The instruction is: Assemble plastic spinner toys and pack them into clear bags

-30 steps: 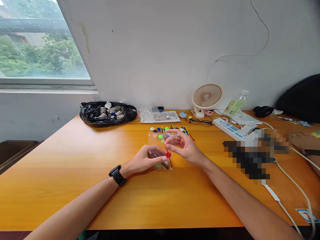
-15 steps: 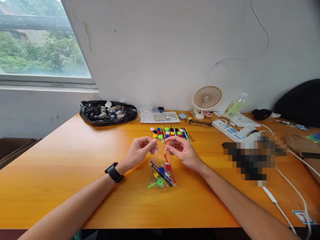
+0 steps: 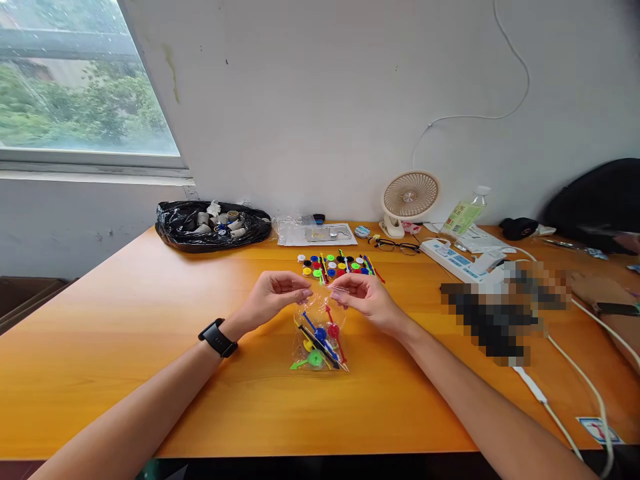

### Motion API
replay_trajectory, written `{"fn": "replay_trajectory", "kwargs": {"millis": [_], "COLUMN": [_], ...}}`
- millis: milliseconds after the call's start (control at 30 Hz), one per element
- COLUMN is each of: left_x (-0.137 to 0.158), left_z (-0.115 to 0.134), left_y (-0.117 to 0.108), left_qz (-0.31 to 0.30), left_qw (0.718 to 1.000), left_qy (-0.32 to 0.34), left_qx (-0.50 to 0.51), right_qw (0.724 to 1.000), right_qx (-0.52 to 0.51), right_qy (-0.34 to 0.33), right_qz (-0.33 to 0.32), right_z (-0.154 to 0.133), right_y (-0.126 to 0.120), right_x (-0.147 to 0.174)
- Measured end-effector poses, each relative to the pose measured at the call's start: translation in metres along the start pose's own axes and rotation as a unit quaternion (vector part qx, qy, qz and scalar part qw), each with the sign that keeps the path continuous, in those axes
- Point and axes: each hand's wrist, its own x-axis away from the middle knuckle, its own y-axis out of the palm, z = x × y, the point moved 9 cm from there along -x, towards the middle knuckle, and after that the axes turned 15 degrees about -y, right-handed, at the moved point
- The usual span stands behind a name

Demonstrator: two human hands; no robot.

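A clear plastic bag (image 3: 299, 353) hangs or stands low over the table, its upper edge pinched at both sides. My left hand (image 3: 280, 293) closes thumb and fingers on its left top corner, and my right hand (image 3: 361, 300) grips the right one. Colourful plastic spinner arrows with round hubs lie inside: a red arrow (image 3: 333, 331), a green arrow (image 3: 315, 361), and blue, yellow, black and white ones overlapping. Just beyond my hands, several round plastic discs (image 3: 307, 271) and loose arrows (image 3: 370, 265) sit in rows on the table.
At the back left is a black plastic bag (image 3: 175, 230) with crumpled contents. A fan (image 3: 411, 195), eyeglasses (image 3: 400, 247), a bottle (image 3: 465, 212) and a power strip (image 3: 450, 261) stand along the right back. Cables run down the right side, near another person's arm (image 3: 613, 313).
My hands have spread the top of the clear bag wider, and the arrows inside have shifted, the blue one now more separate. The view has shifted slightly.
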Motion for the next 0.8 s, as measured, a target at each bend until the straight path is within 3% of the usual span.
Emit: {"fn": "replay_trajectory", "kwargs": {"millis": [200,433,567,800], "left_x": [0.000,0.000,0.002,0.003], "left_z": [0.007,0.001,-0.002,0.002], "left_y": [-0.009,-0.008,-0.004,-0.006], "left_qz": [0.017,0.019,0.041,0.059], "left_qw": [0.999,0.998,0.999,0.997], "left_qy": [0.020,0.001,-0.005,0.010], "left_qx": [-0.033,0.056,0.033,0.057], "right_qw": [0.999,0.999,0.998,0.996], "right_qx": [-0.016,0.002,-0.030,0.026], "right_qy": [-0.029,-0.033,-0.029,-0.045], "right_qz": [0.035,0.039,0.040,0.078], "right_z": [-0.002,-0.006,-0.005,-0.002], "right_y": [-0.009,-0.012,-0.009,-0.009], "right_x": [-0.002,0.000,0.001,0.000]}}
